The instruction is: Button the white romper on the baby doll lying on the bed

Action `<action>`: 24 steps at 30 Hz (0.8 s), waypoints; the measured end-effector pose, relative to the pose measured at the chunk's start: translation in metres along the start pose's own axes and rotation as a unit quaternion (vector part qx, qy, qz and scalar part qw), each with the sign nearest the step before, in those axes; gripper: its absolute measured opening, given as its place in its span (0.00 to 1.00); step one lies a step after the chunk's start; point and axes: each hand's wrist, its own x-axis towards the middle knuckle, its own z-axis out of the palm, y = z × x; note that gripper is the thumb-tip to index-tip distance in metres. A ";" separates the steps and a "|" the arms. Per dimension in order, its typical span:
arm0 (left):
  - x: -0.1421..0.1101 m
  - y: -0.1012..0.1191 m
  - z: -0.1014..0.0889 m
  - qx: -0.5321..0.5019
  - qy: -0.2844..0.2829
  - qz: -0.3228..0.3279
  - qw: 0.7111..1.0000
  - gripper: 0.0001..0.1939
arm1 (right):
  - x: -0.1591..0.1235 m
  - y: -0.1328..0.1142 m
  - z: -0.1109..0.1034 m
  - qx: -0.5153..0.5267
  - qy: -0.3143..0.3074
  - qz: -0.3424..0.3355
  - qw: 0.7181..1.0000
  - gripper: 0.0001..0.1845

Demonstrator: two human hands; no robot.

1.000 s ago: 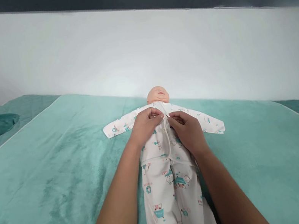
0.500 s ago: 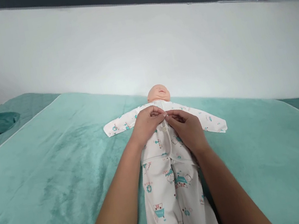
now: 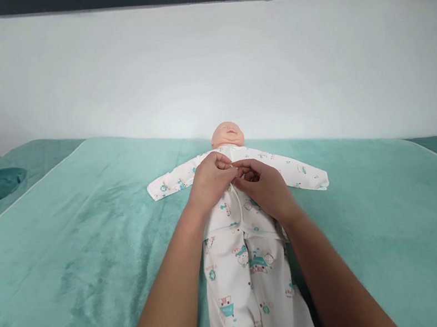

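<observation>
Frame centre: left hand [image 3: 211, 183] and right hand [image 3: 265, 186] pinch white shirt [image 3: 227, 215] on doll [image 3: 226, 134] | step: seemingly fastening | next: probably calls for steady alignment

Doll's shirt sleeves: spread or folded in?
Spread: one sleeve and the other sleeve stretch out to opposite sides over the teal cover.

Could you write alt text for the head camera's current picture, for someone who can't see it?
A person's left hand and right hand pinch the front of a white printed top worn by a baby doll. The doll lies face up in matching trousers, sleeves spread wide, on a green cover beside a white wall.
</observation>
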 end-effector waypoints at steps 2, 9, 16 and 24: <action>0.001 0.000 0.000 -0.025 0.004 -0.005 1.000 0.11 | 0.000 0.002 0.000 0.009 -0.004 0.001 1.000 0.18; 0.004 -0.005 -0.001 -0.100 0.016 -0.017 0.995 0.12 | 0.002 0.009 -0.001 0.019 0.003 0.003 1.000 0.18; -0.006 0.003 -0.020 -0.001 -0.037 0.000 0.999 0.05 | -0.003 0.000 -0.007 -0.033 0.004 0.020 0.999 0.12; -0.016 0.009 -0.045 0.130 -0.228 0.043 0.964 0.12 | -0.021 -0.025 -0.011 -0.271 -0.062 0.030 0.960 0.08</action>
